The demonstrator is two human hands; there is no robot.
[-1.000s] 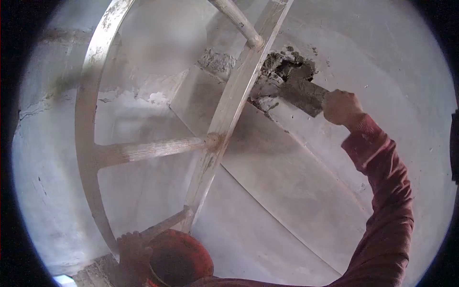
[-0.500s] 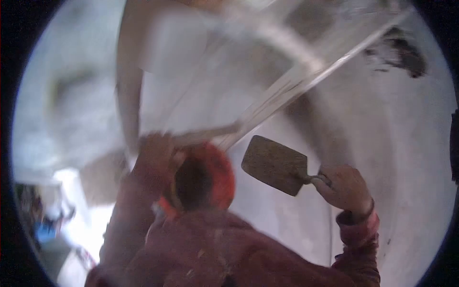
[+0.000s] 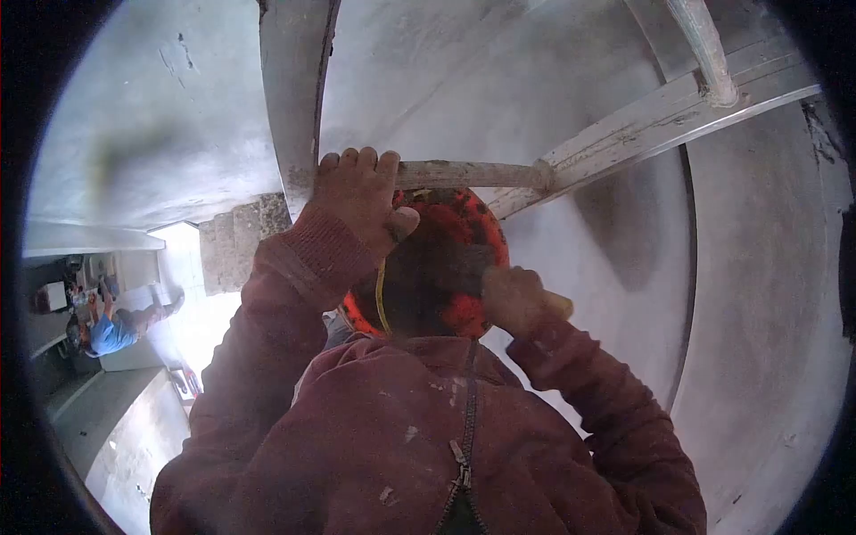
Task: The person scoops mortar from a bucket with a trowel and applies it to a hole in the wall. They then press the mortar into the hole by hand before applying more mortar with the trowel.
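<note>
My left hand is closed over the left end of a wooden ladder rung, beside the ladder's side rail. Just below the rung, close to my chest, is a red-orange bucket with dark smears and a thin yellowish handle. My right hand grips a trowel at the bucket's right rim. The trowel's handle end sticks out behind the fist, while its dark blade reaches into the bucket and is hard to make out. The bucket's contents are in shadow.
The ladder's other side rail slants up to the right, with another rung beyond. Smooth grey wall surrounds it. Far off at lower left, a person in a blue top is near a bright opening.
My right hand has brought the trowel from out at the right, blade in plain view, leftward into the bucket. My left hand stays on the ladder. The view has shifted and become sharper.
</note>
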